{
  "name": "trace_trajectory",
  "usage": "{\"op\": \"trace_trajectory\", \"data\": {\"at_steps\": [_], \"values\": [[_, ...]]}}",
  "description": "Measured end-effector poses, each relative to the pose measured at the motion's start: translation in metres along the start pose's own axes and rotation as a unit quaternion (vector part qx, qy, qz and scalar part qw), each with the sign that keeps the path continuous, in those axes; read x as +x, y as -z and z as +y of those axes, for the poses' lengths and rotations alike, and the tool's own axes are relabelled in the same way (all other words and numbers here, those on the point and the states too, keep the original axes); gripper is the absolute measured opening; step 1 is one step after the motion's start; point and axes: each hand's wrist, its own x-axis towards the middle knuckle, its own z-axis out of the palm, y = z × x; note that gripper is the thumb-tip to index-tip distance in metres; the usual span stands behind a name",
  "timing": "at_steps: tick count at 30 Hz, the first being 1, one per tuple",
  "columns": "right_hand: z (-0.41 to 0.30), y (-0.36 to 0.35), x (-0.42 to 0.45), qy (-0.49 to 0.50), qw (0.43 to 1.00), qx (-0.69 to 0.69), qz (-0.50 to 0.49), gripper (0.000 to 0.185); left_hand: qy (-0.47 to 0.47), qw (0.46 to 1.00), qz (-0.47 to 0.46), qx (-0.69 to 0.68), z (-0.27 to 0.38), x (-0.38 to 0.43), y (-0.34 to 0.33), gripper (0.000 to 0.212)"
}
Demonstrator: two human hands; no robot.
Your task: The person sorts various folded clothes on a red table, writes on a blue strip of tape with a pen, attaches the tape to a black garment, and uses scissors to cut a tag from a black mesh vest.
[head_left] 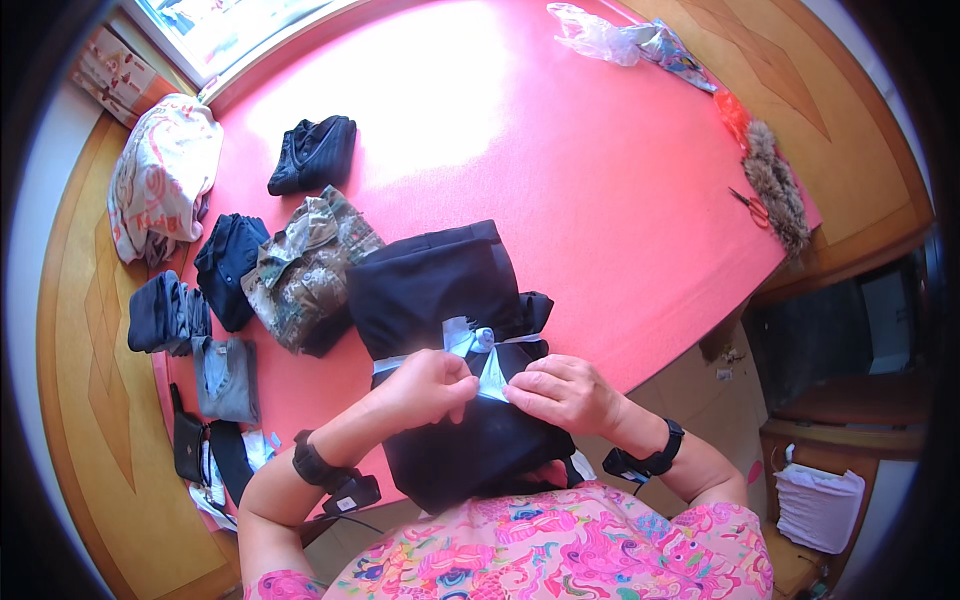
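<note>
Before me at the edge of the pink-covered surface lies a folded black garment bundle [435, 277]. A pale cloth strip [493, 375] runs around its middle, with a knot on top and a spread end below the knot. My right hand [566, 394] pinches the right corner of that spread end between thumb and fingers. At the end's left side is my left hand [435, 386], its fingers curled and thumb against forefinger; whether it grips the cloth is not clear. A folded camouflage jacket [300, 277] touches the bundle's left side.
Folded dark clothes [231, 262], a grey garment [229, 379] and a black pouch [189, 446] lie left. A dark striped garment [315, 154] is farther back. Red-handled scissors [757, 212] lie beside a fur strip [776, 187] at right; plastic bags [600, 37] lie at the far edge.
</note>
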Motion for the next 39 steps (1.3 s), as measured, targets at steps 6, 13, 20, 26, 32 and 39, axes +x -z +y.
{"op": "trace_trajectory", "data": {"at_steps": [6,13,20,26,32,39], "values": [[0.006,-0.014,0.000,-0.056,0.997,0.053,-0.016,0.018,-0.049,0.992,0.033,0.111,-0.001,0.003,-0.002,0.025],[0.002,-0.012,0.009,-0.342,0.920,0.193,0.018,0.013,-0.078,0.988,0.074,0.115,0.001,0.005,-0.003,0.024],[0.009,-0.015,0.015,-0.363,0.909,0.206,-0.020,0.013,-0.151,0.952,0.183,0.194,-0.002,0.011,-0.001,0.020],[0.013,-0.016,0.015,-0.256,0.943,0.210,-0.006,0.013,-0.273,0.911,0.152,0.270,-0.001,0.013,0.009,0.024],[0.017,0.000,0.006,-0.133,0.948,0.280,-0.077,0.019,-0.391,0.856,0.020,0.337,-0.016,-0.009,0.025,0.026],[0.010,0.006,0.013,-0.216,0.944,0.250,0.002,0.027,-0.334,0.931,0.070,0.129,-0.040,-0.040,0.035,0.016]]}}
